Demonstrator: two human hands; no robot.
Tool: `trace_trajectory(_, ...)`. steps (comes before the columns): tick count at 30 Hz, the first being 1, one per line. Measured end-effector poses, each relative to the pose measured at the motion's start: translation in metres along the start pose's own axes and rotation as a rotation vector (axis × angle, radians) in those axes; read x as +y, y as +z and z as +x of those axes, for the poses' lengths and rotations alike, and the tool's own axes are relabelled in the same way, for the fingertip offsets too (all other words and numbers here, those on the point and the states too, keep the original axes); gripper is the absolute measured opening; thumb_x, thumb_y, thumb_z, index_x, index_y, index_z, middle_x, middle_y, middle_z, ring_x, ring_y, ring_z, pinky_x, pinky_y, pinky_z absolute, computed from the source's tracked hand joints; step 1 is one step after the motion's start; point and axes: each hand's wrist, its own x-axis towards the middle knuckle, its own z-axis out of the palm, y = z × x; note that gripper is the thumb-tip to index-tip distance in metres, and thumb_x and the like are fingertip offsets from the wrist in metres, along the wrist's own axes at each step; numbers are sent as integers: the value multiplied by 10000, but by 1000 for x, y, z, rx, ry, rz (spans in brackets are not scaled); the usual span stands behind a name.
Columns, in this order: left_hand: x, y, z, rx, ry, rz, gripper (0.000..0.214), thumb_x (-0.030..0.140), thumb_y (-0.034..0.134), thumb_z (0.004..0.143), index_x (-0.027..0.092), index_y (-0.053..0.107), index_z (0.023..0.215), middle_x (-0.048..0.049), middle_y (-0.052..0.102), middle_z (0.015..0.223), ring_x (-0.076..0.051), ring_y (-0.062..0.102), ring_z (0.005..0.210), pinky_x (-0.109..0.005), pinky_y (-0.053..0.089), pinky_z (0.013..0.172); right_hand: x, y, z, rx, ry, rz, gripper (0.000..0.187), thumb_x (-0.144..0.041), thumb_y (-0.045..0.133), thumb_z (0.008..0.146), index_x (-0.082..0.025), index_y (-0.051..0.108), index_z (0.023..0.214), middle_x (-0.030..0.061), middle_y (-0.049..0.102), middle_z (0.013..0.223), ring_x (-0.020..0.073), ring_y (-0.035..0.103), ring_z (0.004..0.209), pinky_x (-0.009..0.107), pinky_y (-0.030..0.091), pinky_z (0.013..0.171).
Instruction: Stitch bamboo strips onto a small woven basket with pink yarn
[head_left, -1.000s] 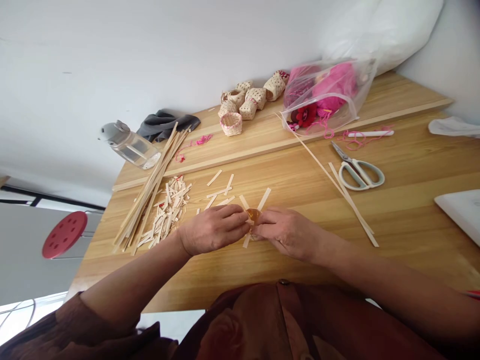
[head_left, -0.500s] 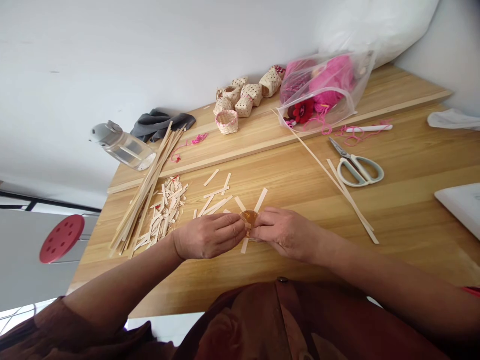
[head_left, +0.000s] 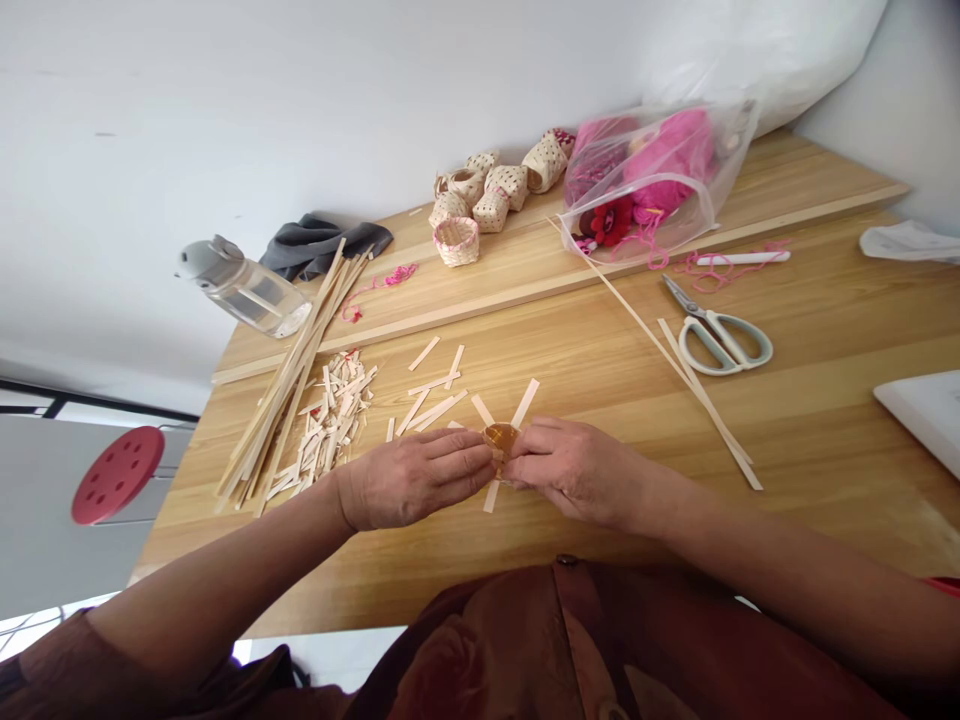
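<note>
My left hand [head_left: 409, 482] and my right hand [head_left: 574, 470] meet at the middle of the wooden table [head_left: 810, 440]. Both pinch a small amber round piece [head_left: 500, 437] where pale crossed strips [head_left: 517, 410] stick out above and below the fingers. The fingers of both hands are closed around this little bundle. Part of it is hidden under my fingertips.
A heap of short strip offcuts [head_left: 330, 420] and a bundle of long strips [head_left: 289, 380] lie left. Scissors [head_left: 716, 335], long strips [head_left: 697, 385], a bag of pink yarn [head_left: 645, 175], small woven baskets [head_left: 487, 195], a water bottle [head_left: 240, 285] and grey cloth [head_left: 322, 245] sit farther back.
Both hands stay pinched on the strips and amber piece, with only slight finger shifts. The view has drifted a little.
</note>
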Motion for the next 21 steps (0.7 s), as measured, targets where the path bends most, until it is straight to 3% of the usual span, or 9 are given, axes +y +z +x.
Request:
trace_trajectory(10, 4, 14, -5, 107, 62, 167, 213, 112, 550, 965, 77, 691, 1122, -120, 726, 1105, -253, 690, 1100, -388, 595, 995, -2, 1, 0, 11, 1, 13, 259, -146, 494, 982, -173, 750, 956, 78, 689, 928, 189, 598, 894, 307, 510, 842)
trace_trajectory(17, -1, 4, 4, 59, 36, 56, 292, 129, 398, 1031, 107, 667, 1140, -135, 725, 1153, -227, 651, 1191, -360, 569, 1029, -2, 2, 1, 8, -6, -15, 258, -143, 496, 980, -164, 747, 922, 69, 676, 886, 185, 584, 859, 296, 495, 807)
trace_trajectory(21, 1, 2, 6, -2, 4, -4, 311, 134, 363, 1037, 91, 650, 1149, -139, 722, 1118, -243, 653, 1145, -378, 567, 1006, -1, 3, 3, 10, -14, -20, 235, -137, 513, 971, -154, 743, 922, 73, 682, 904, 192, 582, 883, 302, 485, 835)
